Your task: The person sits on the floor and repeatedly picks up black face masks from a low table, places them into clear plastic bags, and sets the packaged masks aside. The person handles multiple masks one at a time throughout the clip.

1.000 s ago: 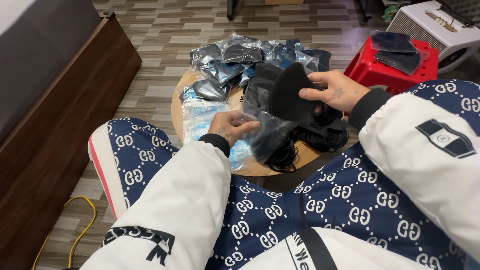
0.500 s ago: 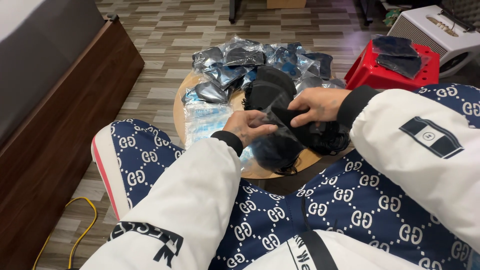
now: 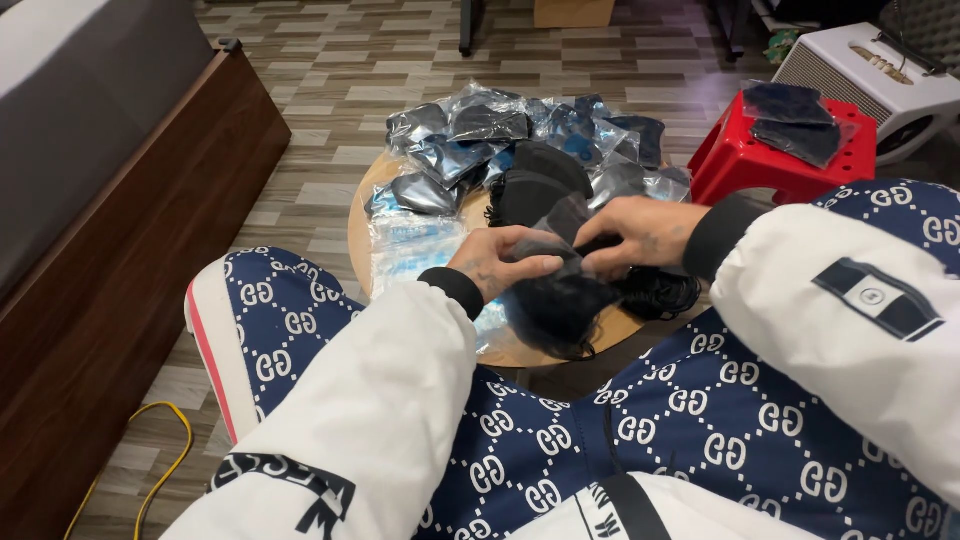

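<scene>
Both hands meet over a small round wooden table (image 3: 362, 215) in front of my knees. My left hand (image 3: 500, 262) grips a clear plastic bag (image 3: 560, 305) with black fabric inside. My right hand (image 3: 640, 235) pinches a black fabric piece (image 3: 568, 222) at the bag's mouth, pressed against the left hand's fingers. A stack of empty clear bags (image 3: 415, 245) lies on the table just left of my left hand. More loose black pieces (image 3: 535, 185) and black cords (image 3: 660, 292) lie behind and to the right of the hands.
Several filled clear packets (image 3: 480, 135) are piled at the table's far side. A red plastic stool (image 3: 745, 160) with two packets stands at the right, a white box (image 3: 870, 75) behind it. A dark wooden bed frame (image 3: 130, 230) runs along the left; a yellow cable (image 3: 160, 450) lies on the floor.
My right hand has come down and left with the black piece, from held up above the table to the mouth of the bag in my left hand. The bag looks fuller.
</scene>
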